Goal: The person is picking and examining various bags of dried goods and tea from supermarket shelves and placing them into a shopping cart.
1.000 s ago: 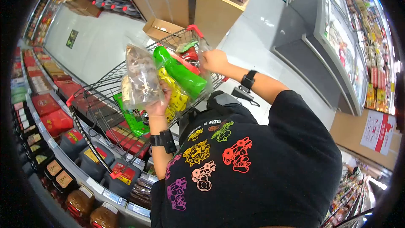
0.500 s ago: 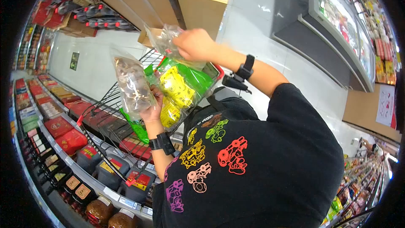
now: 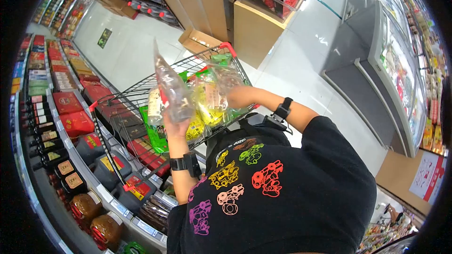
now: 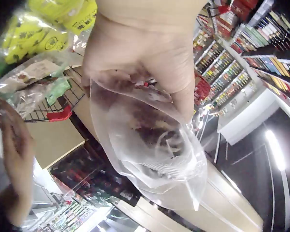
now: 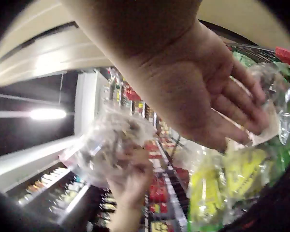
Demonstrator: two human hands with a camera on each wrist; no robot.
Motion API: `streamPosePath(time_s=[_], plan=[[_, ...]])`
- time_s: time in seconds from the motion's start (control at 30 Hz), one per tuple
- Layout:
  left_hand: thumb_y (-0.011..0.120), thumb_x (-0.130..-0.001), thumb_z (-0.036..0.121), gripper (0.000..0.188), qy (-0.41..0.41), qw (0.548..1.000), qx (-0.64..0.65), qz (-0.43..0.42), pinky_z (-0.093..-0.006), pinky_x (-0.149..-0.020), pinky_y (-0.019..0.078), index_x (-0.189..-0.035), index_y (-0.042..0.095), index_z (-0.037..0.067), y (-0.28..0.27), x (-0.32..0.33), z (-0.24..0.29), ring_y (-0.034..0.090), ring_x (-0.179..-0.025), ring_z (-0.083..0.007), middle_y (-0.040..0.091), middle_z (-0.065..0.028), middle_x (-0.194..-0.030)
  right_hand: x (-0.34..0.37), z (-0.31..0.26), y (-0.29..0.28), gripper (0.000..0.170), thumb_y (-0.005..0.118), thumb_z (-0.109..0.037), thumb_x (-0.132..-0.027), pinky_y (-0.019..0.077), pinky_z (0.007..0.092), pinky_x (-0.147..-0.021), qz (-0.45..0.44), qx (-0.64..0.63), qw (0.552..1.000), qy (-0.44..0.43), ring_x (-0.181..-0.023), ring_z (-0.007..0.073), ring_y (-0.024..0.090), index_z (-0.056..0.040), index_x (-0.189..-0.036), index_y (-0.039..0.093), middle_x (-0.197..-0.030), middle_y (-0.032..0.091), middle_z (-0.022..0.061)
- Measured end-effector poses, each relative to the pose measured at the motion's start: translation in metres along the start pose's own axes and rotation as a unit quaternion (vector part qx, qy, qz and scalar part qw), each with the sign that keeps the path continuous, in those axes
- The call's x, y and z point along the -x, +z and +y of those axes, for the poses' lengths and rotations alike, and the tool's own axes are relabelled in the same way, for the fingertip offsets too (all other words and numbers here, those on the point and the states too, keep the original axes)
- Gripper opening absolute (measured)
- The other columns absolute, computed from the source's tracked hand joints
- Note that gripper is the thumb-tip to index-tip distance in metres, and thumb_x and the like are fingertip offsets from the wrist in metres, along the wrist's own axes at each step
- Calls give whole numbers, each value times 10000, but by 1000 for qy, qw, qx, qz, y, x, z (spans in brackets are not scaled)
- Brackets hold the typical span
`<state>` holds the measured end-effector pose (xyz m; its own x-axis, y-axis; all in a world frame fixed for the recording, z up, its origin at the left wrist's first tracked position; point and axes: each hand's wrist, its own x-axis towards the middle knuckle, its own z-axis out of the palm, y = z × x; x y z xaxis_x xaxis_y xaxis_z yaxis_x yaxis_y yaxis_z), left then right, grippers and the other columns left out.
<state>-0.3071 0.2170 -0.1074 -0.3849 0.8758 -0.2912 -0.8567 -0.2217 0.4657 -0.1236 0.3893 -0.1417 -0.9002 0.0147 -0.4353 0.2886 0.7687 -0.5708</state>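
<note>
My left hand [image 3: 176, 125] [image 4: 140, 63] grips a clear bag [image 3: 173, 91] [image 4: 145, 135] with brown contents, held up above the shopping cart [image 3: 134, 87]. My right hand [image 3: 241, 96] [image 5: 203, 92] lies over the cart's near right part, its fingers extended and slightly bent against another clear bag [image 3: 225, 77] [image 4: 31, 79] with a pale label. That bag lies on yellow packs [image 3: 210, 114] [image 5: 206, 188] in clear wrapping. A green pack [image 3: 157, 136] lies at the cart's left side. The right fingertips are partly blurred in the head view.
Shelves with red boxes [image 3: 75, 122] and dark jugs [image 3: 110, 169] run along the left. An open carton [image 3: 200, 41] stands beyond the cart, near a wooden stand [image 3: 256, 33]. Grey freezers [image 3: 353, 82] are at the right, with floor [image 3: 292, 61] between.
My right hand first lifted a clear bag up and left, then came down with it onto the yellow packs and loosened its fingers. The bag in my left hand has turned more edge-on.
</note>
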Motion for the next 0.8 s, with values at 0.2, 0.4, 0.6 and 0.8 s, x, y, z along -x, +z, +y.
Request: streamPosePath(time_s=[0.2,0.4,0.6,0.8], plan=[[663,-692,103,518,201,888,-410,59,-303,-840,413,-1106,364,15,45,0,-10,516,-936,-166,503,-85,-1025,46,-40,-84,473,498,-163,-828,459,289,-722,149,-592,785,-107,-872,186,547,-67,-1254,316,-1128,494,135],[715,-628,81,582,320,778,-537,59,-265,-777,409,-1091,371,-1,97,22,-7,507,-825,-130,498,-57,-896,42,-58,-81,760,603,-11,-741,468,263,-704,210,-618,730,-202,-922,153,518,-124,-1330,135,-1122,450,151],[724,-618,87,608,325,761,-560,48,-270,-766,413,-1124,400,-8,127,39,-1,521,-820,-136,532,-61,-864,48,-66,-88,848,612,39,-704,435,347,-844,183,-689,663,-227,-1078,213,455,-149,-1344,90,-1200,408,159],[641,-698,145,436,306,688,-647,115,-302,-824,379,-1084,482,22,133,52,15,489,-919,-192,504,-99,-980,47,-62,-89,854,584,79,-707,423,355,-874,170,-739,606,-241,-1088,232,456,-138,-1351,67,-1221,400,156]])
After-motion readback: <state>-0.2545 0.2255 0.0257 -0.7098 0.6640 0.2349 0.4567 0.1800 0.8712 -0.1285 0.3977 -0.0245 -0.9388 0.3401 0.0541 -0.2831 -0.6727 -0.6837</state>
